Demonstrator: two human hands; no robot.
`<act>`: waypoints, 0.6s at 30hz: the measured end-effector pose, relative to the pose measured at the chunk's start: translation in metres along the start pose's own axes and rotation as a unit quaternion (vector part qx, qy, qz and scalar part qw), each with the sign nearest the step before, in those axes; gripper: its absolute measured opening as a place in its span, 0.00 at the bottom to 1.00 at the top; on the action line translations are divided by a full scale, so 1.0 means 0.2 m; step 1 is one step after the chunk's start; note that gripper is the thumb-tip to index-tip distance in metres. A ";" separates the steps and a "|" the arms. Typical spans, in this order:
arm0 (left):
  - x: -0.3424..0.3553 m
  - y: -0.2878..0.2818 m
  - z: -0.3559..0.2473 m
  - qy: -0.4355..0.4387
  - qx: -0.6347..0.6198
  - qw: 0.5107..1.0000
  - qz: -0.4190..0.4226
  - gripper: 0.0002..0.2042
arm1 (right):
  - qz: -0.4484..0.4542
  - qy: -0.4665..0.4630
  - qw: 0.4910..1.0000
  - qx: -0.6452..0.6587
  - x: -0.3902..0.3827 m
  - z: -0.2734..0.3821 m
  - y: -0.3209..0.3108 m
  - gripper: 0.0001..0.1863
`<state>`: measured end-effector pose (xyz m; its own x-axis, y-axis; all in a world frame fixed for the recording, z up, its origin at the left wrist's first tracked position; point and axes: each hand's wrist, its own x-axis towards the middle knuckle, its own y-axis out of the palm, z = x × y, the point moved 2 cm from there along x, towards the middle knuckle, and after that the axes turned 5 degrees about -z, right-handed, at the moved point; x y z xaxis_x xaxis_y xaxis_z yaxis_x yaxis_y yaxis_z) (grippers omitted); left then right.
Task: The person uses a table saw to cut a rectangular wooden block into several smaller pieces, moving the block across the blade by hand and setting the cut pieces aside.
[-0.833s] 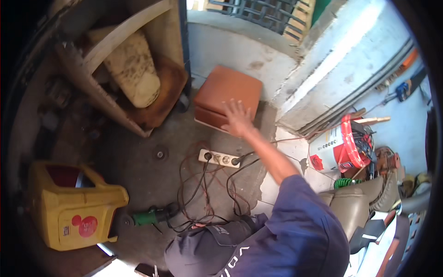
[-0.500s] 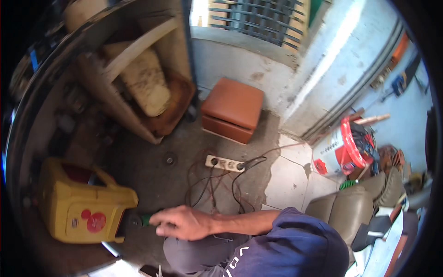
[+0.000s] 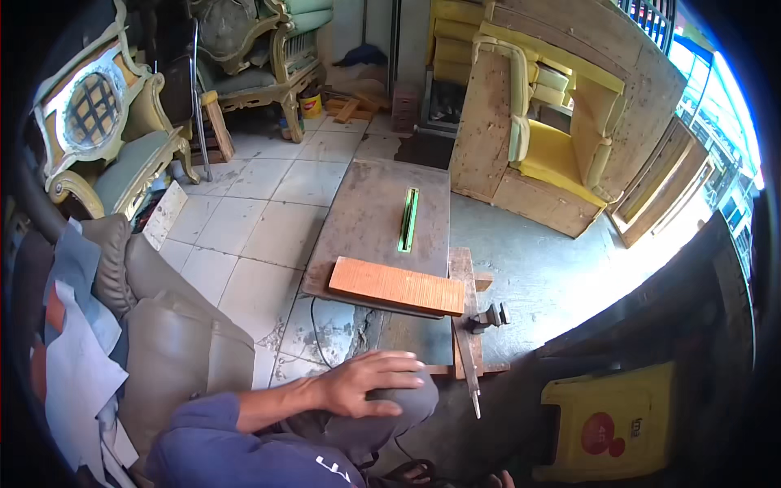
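My left hand (image 3: pixel 374 384) lies over my grey-trousered knee (image 3: pixel 411 405), with its fingers stretched out and nothing in them. Just a few fingertips (image 3: pixel 503 480) of what seems to be my right hand show at the lower edge; the rest is cut off. Beyond the knee stands a low brown-topped worktable (image 3: pixel 358 211) with a green-rimmed slot (image 3: pixel 409 220). Across its near edge lies an orange-brown board (image 3: pixel 396 286), apart from my left hand. A metal clamp (image 3: pixel 489 316) sits by the table's right corner, beside a narrow bar (image 3: pixel 467 358) with a pale pointed tip.
A yellow plastic container (image 3: pixel 614 423) stands at the lower right. Yellow-padded wooden furniture frames (image 3: pixel 561 154) stand behind the table. Carved seats (image 3: pixel 122 154) are at the far left, and a taupe leather seat (image 3: pixel 187 342) is close on my left.
The view has swung from the power strip and brown stool to the worktable. The yellow container has passed from the picture's left to its lower right. My left hand has come into view.
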<state>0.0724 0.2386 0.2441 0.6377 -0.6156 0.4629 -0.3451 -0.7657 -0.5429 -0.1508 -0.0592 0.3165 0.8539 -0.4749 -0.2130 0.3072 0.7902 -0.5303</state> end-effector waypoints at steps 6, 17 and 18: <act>-0.13 -0.02 0.01 -0.053 -0.047 0.997 -0.020 0.43 | 0.100 -0.103 0.975 -0.172 0.35 0.03 0.08 0.29; -0.08 -0.08 0.13 -0.026 -0.122 0.992 -0.017 0.47 | 0.030 -0.135 0.932 -0.334 0.54 0.06 0.26 0.34; -0.08 -0.06 0.13 -0.025 -0.130 0.991 -0.023 0.48 | 0.023 -0.108 0.929 -0.353 0.54 0.07 0.27 0.34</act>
<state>0.0831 0.2623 0.2242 0.6882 -0.5744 0.4433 -0.4765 -0.8185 -0.3209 -0.0367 -0.0617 0.2770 0.9469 -0.2983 -0.1198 -0.0190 0.3202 -0.9472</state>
